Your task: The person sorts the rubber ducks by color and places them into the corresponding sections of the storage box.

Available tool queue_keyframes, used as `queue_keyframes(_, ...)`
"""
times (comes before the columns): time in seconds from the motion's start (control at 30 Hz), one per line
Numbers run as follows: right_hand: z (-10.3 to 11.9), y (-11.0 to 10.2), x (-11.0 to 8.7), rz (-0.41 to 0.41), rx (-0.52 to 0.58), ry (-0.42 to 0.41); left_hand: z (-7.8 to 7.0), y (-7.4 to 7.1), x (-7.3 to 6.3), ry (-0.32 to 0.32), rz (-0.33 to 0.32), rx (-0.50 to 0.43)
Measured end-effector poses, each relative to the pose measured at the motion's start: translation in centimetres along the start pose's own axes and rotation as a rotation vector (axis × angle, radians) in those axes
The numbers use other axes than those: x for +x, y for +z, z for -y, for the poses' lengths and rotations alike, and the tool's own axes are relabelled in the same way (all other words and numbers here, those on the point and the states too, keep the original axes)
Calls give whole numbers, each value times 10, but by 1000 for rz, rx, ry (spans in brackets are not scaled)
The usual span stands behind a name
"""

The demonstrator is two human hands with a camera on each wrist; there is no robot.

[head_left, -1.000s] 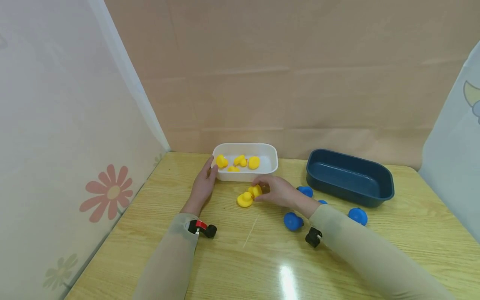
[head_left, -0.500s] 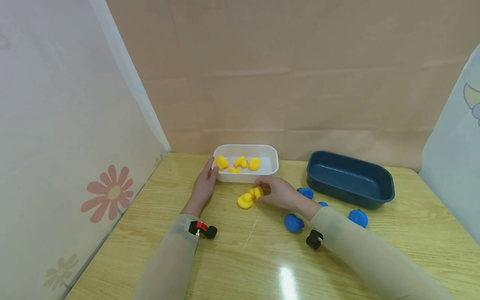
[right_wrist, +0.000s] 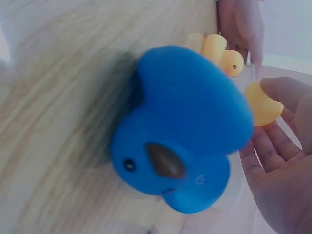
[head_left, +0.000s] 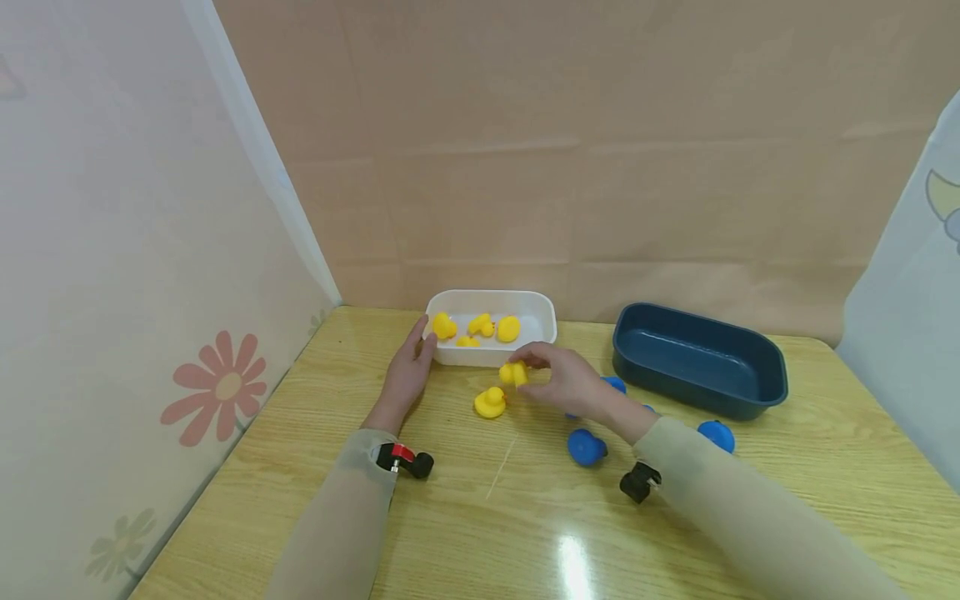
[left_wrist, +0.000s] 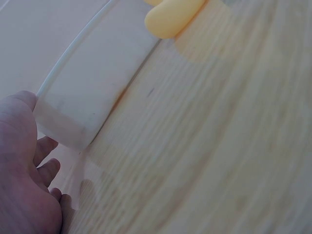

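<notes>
My right hand [head_left: 566, 379] pinches a yellow rubber duck [head_left: 513, 373] between thumb and fingers, just in front of the white tub [head_left: 472, 357]. In the right wrist view the held duck [right_wrist: 263, 105] is partly covered by the thumb. Another yellow duck [head_left: 490, 404] sits upright on the table just below it. My left hand [head_left: 405, 367] rests against the tub's front left corner, its fingers extended along the side. The left wrist view has the thumb [left_wrist: 27, 100] at the rim. Several yellow ducks [head_left: 508, 328] lie inside this tub.
A dark blue tub [head_left: 697, 350] stands at the back right. Several blue rubber ducks lie around the right forearm, including a near one [head_left: 587, 447] and one to the right [head_left: 717, 436]. A blue duck [right_wrist: 190, 102] fills the middle of the right wrist view.
The right hand has lifted the yellow duck slightly up and away from the other yellow duck, which stays on the table. My left hand holds its place at the white tub.
</notes>
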State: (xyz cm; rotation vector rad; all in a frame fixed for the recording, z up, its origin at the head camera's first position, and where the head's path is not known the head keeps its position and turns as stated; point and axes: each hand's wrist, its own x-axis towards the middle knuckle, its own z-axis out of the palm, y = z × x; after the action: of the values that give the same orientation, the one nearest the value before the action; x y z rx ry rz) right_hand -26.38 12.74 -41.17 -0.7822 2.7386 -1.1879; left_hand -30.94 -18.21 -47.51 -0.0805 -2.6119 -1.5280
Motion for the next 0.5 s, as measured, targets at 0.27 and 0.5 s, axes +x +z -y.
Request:
queue_keyframes(0.27, 8, -11, -1, -70, 11, -45, -1, 1, 0, -16, -5, -10)
queue_keyframes(0.5, 15, -22, 0, -109, 23, -55, -1, 2, 1, -16, -10, -10)
